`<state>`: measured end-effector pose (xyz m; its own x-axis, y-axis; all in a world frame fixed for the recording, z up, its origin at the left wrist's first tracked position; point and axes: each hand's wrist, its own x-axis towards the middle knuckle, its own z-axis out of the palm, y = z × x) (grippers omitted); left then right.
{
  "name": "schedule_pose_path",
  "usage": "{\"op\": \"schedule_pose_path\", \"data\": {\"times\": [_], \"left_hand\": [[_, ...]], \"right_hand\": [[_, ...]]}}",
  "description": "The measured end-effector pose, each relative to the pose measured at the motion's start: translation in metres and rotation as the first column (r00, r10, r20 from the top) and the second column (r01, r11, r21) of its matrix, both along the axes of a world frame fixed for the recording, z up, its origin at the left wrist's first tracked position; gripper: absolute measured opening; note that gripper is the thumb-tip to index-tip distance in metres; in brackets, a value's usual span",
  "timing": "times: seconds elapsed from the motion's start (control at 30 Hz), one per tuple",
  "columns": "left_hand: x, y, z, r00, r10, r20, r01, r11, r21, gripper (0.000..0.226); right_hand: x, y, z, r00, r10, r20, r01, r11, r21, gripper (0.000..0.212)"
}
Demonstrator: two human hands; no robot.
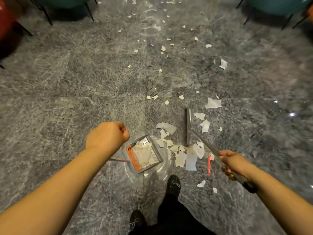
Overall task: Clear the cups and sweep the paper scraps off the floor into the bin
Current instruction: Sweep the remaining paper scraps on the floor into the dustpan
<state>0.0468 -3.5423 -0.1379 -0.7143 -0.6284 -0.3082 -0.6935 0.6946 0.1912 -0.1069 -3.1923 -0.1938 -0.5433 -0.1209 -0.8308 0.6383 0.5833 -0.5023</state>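
Your left hand (106, 135) is a closed fist around the top of the dustpan's handle; a bit of orange shows at the thumb. The dustpan (144, 154) sits on the floor (67, 82) just beyond your shoes (173, 184), its mouth facing 3 o'clock, with scraps already heaped inside against the orange comb edge.

Your right hand (232, 162) is wrapped tight round the broom (210, 150) handle, whose black end pokes out behind your wrist. The broom head lies at 1 o'clock from the pan, edge-on and blurred.

Paper scraps (180, 154) lie piled between pan mouth and broom head, touching the pan's lip. More sit past the broom at 2 o'clock, and a loose trail runs away toward 12 o'clock. A few lie at 4 o'clock near your right foot.

Chair legs (89, 11) stand at 11 and 1 o'clock, far off.
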Motion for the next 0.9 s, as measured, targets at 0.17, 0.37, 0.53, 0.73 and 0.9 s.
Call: {"op": "schedule_pose_path", "data": {"times": [0.17, 0.37, 0.53, 0.73, 0.9], "left_hand": [[-0.052, 0.003, -0.005, 0.993, -0.11, 0.043, 0.112, 0.993, -0.04, 0.018], [-0.078, -0.005, -0.01, 0.986, -0.14, 0.095, 0.148, 0.986, -0.077, 0.015], [-0.09, -0.017, -0.014, 0.984, -0.152, 0.094, 0.157, 0.986, -0.05, 0.013], [-0.103, -0.026, -0.017, 0.98, -0.189, 0.064, 0.191, 0.981, -0.035, 0.015], [-0.111, -0.036, -0.018, 0.98, -0.191, 0.048, 0.191, 0.982, 0.008, 0.016]], "right_hand": [[-0.038, 0.036, -0.013, 0.997, -0.068, 0.036, 0.066, 0.996, 0.055, 0.032], [-0.062, 0.068, -0.031, 0.994, -0.1, 0.037, 0.094, 0.987, 0.13, 0.026], [-0.068, 0.067, -0.038, 0.993, -0.113, 0.043, 0.1, 0.967, 0.234, 0.016], [-0.057, 0.041, -0.053, 0.991, -0.033, 0.126, -0.002, 0.963, 0.27, 0.026], [-0.02, 0.0, -0.062, 0.984, 0.019, 0.176, -0.054, 0.979, 0.195, 0.025]]}}
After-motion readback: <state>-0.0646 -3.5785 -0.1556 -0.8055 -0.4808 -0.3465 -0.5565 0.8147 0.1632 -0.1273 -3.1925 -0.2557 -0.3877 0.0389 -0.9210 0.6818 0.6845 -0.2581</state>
